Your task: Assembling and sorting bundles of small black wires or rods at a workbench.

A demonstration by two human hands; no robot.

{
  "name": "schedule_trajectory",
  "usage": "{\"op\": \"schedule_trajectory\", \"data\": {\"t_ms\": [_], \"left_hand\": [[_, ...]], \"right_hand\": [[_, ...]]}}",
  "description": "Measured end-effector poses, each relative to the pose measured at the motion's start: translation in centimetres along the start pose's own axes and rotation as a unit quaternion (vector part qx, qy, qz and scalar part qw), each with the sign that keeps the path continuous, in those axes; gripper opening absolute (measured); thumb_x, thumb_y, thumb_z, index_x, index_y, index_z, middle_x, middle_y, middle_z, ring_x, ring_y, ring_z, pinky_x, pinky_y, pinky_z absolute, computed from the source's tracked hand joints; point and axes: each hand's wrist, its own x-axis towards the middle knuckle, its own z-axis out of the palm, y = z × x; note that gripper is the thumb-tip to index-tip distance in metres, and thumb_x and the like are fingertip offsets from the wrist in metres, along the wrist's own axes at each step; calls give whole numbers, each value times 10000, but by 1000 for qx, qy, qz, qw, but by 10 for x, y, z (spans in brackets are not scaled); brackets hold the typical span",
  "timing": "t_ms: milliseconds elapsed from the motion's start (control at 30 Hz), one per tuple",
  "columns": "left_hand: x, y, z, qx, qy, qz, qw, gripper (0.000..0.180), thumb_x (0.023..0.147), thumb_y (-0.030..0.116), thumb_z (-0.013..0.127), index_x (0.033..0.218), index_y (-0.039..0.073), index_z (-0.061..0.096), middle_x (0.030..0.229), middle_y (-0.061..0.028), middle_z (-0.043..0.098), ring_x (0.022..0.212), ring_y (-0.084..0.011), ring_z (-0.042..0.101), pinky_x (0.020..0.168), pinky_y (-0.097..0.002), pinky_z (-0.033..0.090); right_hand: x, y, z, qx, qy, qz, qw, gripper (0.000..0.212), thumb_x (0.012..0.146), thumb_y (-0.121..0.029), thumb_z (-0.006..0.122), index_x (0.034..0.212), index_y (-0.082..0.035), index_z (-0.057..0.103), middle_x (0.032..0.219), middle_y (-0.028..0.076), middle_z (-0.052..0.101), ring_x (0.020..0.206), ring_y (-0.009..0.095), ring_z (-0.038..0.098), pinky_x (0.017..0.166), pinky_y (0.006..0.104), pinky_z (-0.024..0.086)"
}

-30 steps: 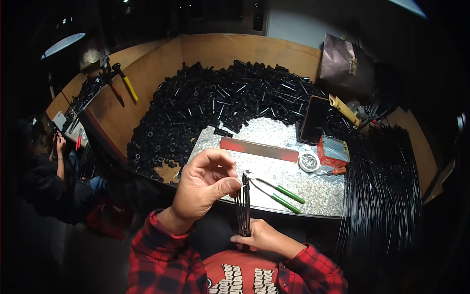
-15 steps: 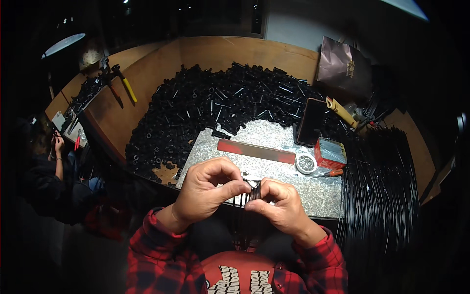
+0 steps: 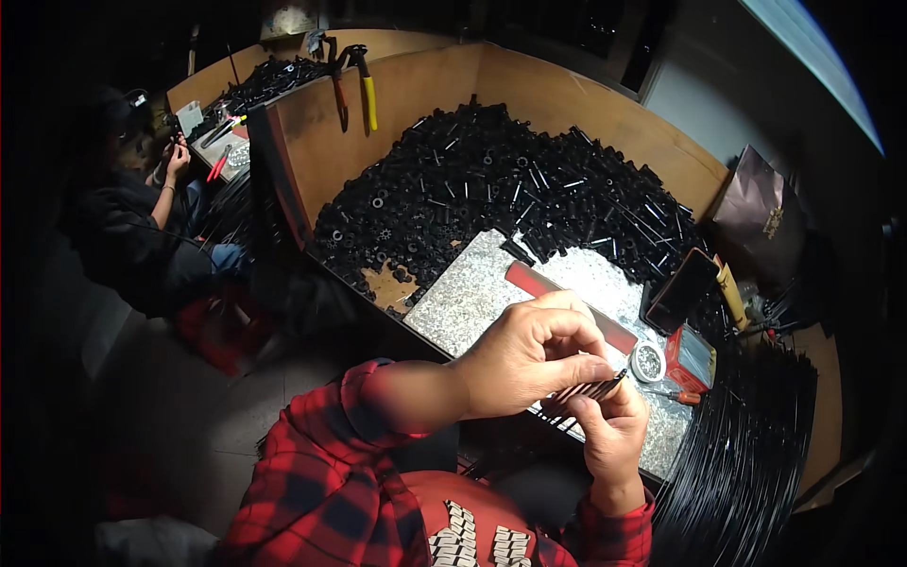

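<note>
My left hand (image 3: 534,354) is closed, thumb and fingertips pinched at the upper ends of a row of thin dark rods (image 3: 574,397). My right hand (image 3: 614,439) is closed round the same rods from the other side, its thumb lying along them. They slant down to the left, over the near edge of a speckled grey work board (image 3: 453,302). Whatever joins the rods at the top is mostly covered by my fingers. Just beyond my hands lies a red and grey bar (image 3: 619,333), partly hidden behind the left one.
A heap of small black parts (image 3: 510,180) fills the wooden-walled bench. To the right are a round white dish (image 3: 647,361), a red box (image 3: 688,359), a screwdriver (image 3: 682,397), a phone (image 3: 682,291) and long black rods (image 3: 746,454). At left, another person (image 3: 142,227) works. Pliers (image 3: 368,90) hang on the wall.
The view has turned, so the bench sits tilted and further right. My left hand has moved over the tops of the rods. The rods now slant instead of hanging straight.
</note>
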Motion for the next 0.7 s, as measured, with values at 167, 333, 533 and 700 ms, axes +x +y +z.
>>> {"op": "schedule_trajectory", "data": {"t_ms": [167,333,533,700], "left_hand": [[-2,-2,8,211,77,134,965,88,781,17,705,842,18,642,838,-79,556,730,-169,591,624,-282,481],[-7,-7,1,62,82,57,993,291,810,-1,681,1089,28,601,1036,-81,555,794,-129,607,686,-252,520],[-24,-92,-121,614,227,66,753,245,772,31,649,1015,14,618,1021,-151,609,925,-328,591,815,-380,488],[-77,-136,-203,737,194,-163,626,186,726,15,649,910,45,637,925,-115,603,931,-315,546,803,-400,471]], "right_hand": [[3,4,1,26,24,2,999,103,857,30,627,871,-23,540,837,73,646,753,123,633,691,254,524],[5,10,-2,40,28,-13,999,87,875,15,604,930,5,537,854,113,655,749,168,651,707,296,545],[3,13,-21,61,71,-32,995,100,886,0,589,956,29,523,796,152,654,690,226,669,683,364,578],[8,17,-20,51,80,-32,995,115,895,-47,593,949,3,503,792,99,619,650,178,637,673,393,589]]}}
